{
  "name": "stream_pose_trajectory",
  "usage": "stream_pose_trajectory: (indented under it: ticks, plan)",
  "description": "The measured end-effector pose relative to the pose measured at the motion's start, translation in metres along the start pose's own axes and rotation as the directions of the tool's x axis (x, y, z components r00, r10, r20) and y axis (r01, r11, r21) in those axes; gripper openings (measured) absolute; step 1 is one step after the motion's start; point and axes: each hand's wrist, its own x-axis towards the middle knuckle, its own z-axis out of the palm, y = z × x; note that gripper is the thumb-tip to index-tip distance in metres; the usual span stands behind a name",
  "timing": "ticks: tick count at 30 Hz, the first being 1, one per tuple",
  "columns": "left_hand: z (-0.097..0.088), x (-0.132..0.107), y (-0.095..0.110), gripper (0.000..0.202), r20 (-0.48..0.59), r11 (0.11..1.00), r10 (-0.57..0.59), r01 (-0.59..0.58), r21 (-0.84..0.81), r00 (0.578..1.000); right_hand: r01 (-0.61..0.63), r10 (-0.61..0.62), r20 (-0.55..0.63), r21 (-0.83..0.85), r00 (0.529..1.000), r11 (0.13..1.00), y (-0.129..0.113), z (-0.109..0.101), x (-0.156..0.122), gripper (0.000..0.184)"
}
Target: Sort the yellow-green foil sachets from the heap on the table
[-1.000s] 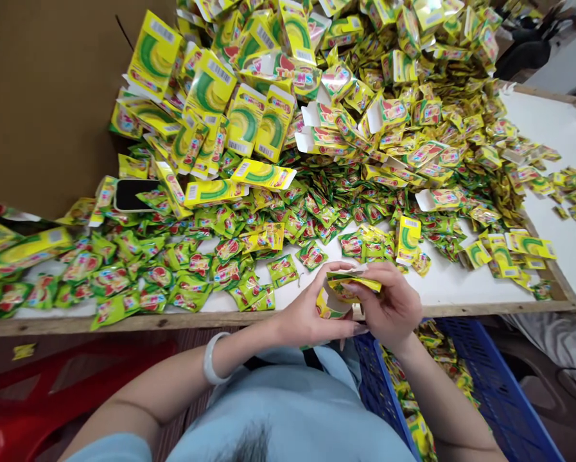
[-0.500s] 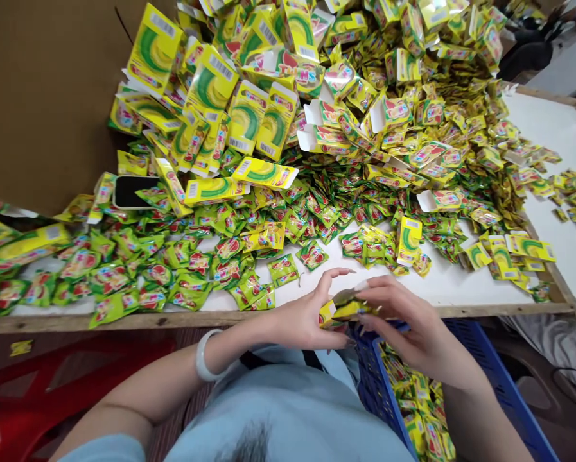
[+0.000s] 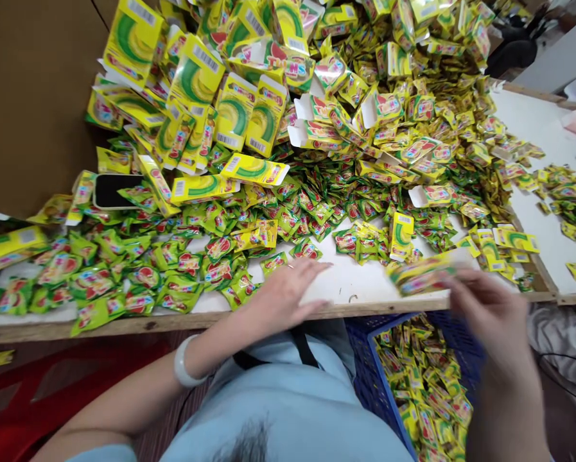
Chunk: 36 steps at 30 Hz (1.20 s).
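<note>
My right hand [image 3: 490, 308] pinches a small yellow-green candy box [image 3: 420, 274] by its right end, above the front of the white table. The box and the hand are smeared by motion. With its fingers stretched out and nothing in them, my left hand [image 3: 290, 289] is over the table's front edge, close to several green candy packets [image 3: 242, 289]. Beyond both hands rises a heap of wrapped candies and printed cartons, among them a carton with a barcode [image 3: 401, 236] standing near the box I hold.
Below the table edge, a blue plastic crate [image 3: 365, 366] holds many filled packs. A phone [image 3: 112, 192] lies among the packets at left, beside a large brown cardboard box [image 3: 32, 102]. A wooden rail [image 3: 148, 324] borders the table. A red stool [image 3: 76, 385] is at lower left.
Both hands were together around a small box. My right hand has carried it off to the right, and my left hand has let go and opened. The view has shifted slightly.
</note>
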Motion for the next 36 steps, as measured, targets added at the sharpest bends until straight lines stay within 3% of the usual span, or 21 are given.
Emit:
stream_pose_trajectory:
  ticks: [1, 2, 4, 5, 7, 9, 10, 12, 15, 17, 18, 20, 21, 22, 24, 27, 29, 31, 34, 36]
  plan:
    - [-0.002, -0.003, -0.010, 0.051, -0.059, 0.982, -0.048, 0.057, 0.177, 0.997, -0.107, 0.084, -0.189, -0.115, 0.978, 0.988, 0.018, -0.020, 0.012, 0.029]
    - [-0.003, -0.007, -0.019, 0.045, -0.096, 0.940, -0.092, 0.118, 0.320, 0.991, -0.182, 0.080, -0.355, -0.263, 0.931, 0.947, 0.036, -0.037, 0.024, 0.035]
    - [-0.004, -0.013, -0.032, 0.040, -0.106, 0.849, -0.151, 0.184, 0.496, 0.983, -0.224, -0.039, -0.408, -0.576, 0.912, 0.786, 0.062, -0.054, 0.045, 0.042]
    - [-0.003, -0.015, -0.037, 0.039, -0.087, 0.819, -0.161, 0.182, 0.545, 0.983, -0.177, -0.087, -0.344, -0.663, 0.935, 0.727, 0.071, -0.053, 0.053, 0.045]
    - [-0.002, -0.018, -0.040, 0.039, -0.035, 0.790, -0.161, 0.150, 0.595, 0.986, 0.028, -0.133, -0.089, -0.722, 0.987, 0.691, 0.081, -0.031, 0.060, 0.047]
    - [-0.004, -0.019, -0.039, 0.041, -0.024, 0.786, -0.177, 0.155, 0.599, 0.984, 0.246, -0.145, 0.202, -0.702, 0.969, 0.668, 0.085, 0.004, 0.060, 0.046]
    - [-0.006, -0.020, -0.039, 0.041, -0.035, 0.797, -0.188, 0.173, 0.579, 0.982, 0.309, -0.140, 0.286, -0.717, 0.948, 0.624, 0.086, 0.021, 0.058, 0.043]
    - [-0.012, -0.021, -0.038, 0.039, -0.082, 0.847, -0.203, 0.217, 0.485, 0.976, 0.335, -0.117, 0.325, -0.777, 0.939, 0.533, 0.088, 0.042, 0.052, 0.033]
    - [-0.016, -0.021, -0.038, 0.037, -0.190, 0.948, -0.191, 0.231, 0.220, 0.963, 0.172, -0.135, 0.117, -0.820, 0.984, 0.546, 0.084, 0.043, 0.043, 0.030]
    - [-0.015, -0.019, -0.037, 0.039, -0.266, 0.978, -0.169, 0.194, 0.072, 0.949, 0.017, -0.170, -0.134, -0.734, 0.976, 0.679, 0.070, 0.038, 0.035, 0.031]
    - [-0.013, -0.017, -0.036, 0.040, -0.290, 0.984, -0.157, 0.176, 0.040, 0.944, -0.045, -0.166, -0.274, -0.627, 0.947, 0.778, 0.059, 0.038, 0.031, 0.031]
    - [-0.009, -0.014, -0.032, 0.039, -0.286, 0.988, -0.124, 0.146, 0.057, 0.950, -0.074, -0.057, -0.455, -0.266, 0.889, 0.961, 0.032, 0.049, 0.020, 0.029]
    - [-0.008, -0.013, -0.029, 0.037, -0.254, 0.987, -0.110, 0.134, 0.083, 0.961, -0.055, 0.034, -0.452, -0.032, 0.892, 0.998, 0.017, 0.058, 0.014, 0.029]
    - [-0.006, -0.013, -0.026, 0.034, -0.216, 0.987, -0.099, 0.124, 0.106, 0.971, -0.054, 0.119, -0.366, 0.182, 0.923, 0.982, 0.005, 0.070, 0.008, 0.030]
    - [-0.002, -0.015, -0.017, 0.032, -0.136, 0.983, -0.085, 0.105, 0.150, 0.987, -0.151, 0.216, -0.087, 0.469, 0.973, 0.870, -0.015, 0.093, -0.003, 0.031]
    - [0.008, -0.017, -0.003, 0.047, -0.017, 0.961, -0.106, 0.107, 0.254, 0.994, -0.371, 0.277, 0.246, 0.599, 0.929, 0.709, -0.025, 0.118, -0.014, 0.032]
    - [0.014, -0.018, 0.001, 0.043, 0.056, 0.944, -0.142, 0.118, 0.306, 0.988, -0.461, 0.301, 0.351, 0.633, 0.887, 0.621, -0.025, 0.126, -0.018, 0.034]
    - [0.018, -0.017, 0.000, 0.025, 0.092, 0.952, -0.181, 0.151, 0.266, 0.979, -0.527, 0.311, 0.426, 0.649, 0.849, 0.549, -0.025, 0.129, -0.020, 0.036]
    - [0.016, -0.016, -0.007, 0.027, 0.064, 0.967, -0.253, 0.252, 0.027, 0.965, -0.595, 0.316, 0.505, 0.649, 0.803, 0.474, -0.031, 0.134, -0.028, 0.040]
    - [0.016, -0.016, -0.010, 0.030, -0.003, 0.933, -0.316, 0.310, -0.180, 0.949, -0.604, 0.311, 0.519, 0.644, 0.796, 0.470, -0.037, 0.141, -0.035, 0.041]
